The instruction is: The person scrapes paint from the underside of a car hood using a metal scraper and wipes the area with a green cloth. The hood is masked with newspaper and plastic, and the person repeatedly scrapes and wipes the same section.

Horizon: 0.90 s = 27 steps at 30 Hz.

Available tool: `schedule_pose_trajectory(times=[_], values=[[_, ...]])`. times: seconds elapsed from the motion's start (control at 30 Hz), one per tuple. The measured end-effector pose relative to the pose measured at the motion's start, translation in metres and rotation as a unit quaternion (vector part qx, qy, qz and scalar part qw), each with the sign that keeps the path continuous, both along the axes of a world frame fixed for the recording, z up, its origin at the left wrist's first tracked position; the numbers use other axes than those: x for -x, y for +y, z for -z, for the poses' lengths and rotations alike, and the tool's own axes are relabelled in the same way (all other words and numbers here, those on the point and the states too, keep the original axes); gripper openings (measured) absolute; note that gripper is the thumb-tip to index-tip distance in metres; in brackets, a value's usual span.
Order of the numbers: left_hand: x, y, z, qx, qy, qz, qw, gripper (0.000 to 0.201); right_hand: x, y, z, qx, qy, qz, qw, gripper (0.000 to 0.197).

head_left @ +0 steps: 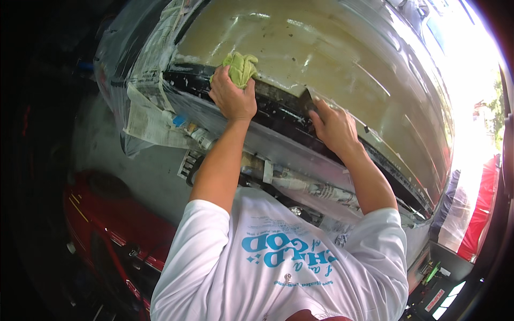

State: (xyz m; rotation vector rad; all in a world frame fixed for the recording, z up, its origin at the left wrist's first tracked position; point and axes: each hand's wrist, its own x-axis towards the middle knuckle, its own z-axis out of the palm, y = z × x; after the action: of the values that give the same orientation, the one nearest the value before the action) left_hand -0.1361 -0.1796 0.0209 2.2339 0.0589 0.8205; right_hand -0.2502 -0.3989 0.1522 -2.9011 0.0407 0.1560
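Observation:
A crumpled yellow-green cloth (pixel 241 69) is gripped in my left hand (pixel 233 98), its fingers curled round it at the edge of a glossy tan car body panel (pixel 321 48). My right hand (pixel 337 127) is closed on a small dark flat piece (pixel 305 100), perhaps a scraper or sandpaper; its kind is not clear. That piece rests against the black strip (pixel 276 113) along the panel's near edge. Pale specks and smears dot the strip, and the panel looks wet, with small dark spots.
Newspaper (pixel 152 115) and clear plastic sheeting (pixel 115 64) cover the parts at the left. Paper-wrapped pieces (pixel 305 184) lie below the strip, close to my body. A red car (pixel 115 224) stands at lower left. Red, white and blue cloth (pixel 474 208) hangs at right, above an open case (pixel 436 273).

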Motion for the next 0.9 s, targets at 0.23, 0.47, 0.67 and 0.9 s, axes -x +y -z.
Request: schedule_pose_trajectory(times=[0.23, 0.47, 0.67, 0.9], values=[[0.000, -0.003, 0.000, 0.008, -0.013, 0.023, 1.000, 0.074, -0.016, 0.010, 0.019, 0.014, -0.040, -0.023, 0.999, 0.036], [-0.002, 0.000, 0.001, 0.005, 0.005, 0.024, 1.000, 0.077, 0.005, -0.010, 0.025, 0.035, -0.056, -0.028, 0.997, 0.038], [0.004, 0.001, 0.000, 0.004, -0.012, 0.013, 1.000, 0.071, 0.008, -0.009, 0.026, 0.016, -0.093, -0.028, 0.995, 0.040], [0.001, -0.003, -0.001, 0.008, -0.010, 0.027, 1.000, 0.075, 0.011, -0.008, 0.034, 0.031, -0.104, 0.010, 0.994, 0.040]])
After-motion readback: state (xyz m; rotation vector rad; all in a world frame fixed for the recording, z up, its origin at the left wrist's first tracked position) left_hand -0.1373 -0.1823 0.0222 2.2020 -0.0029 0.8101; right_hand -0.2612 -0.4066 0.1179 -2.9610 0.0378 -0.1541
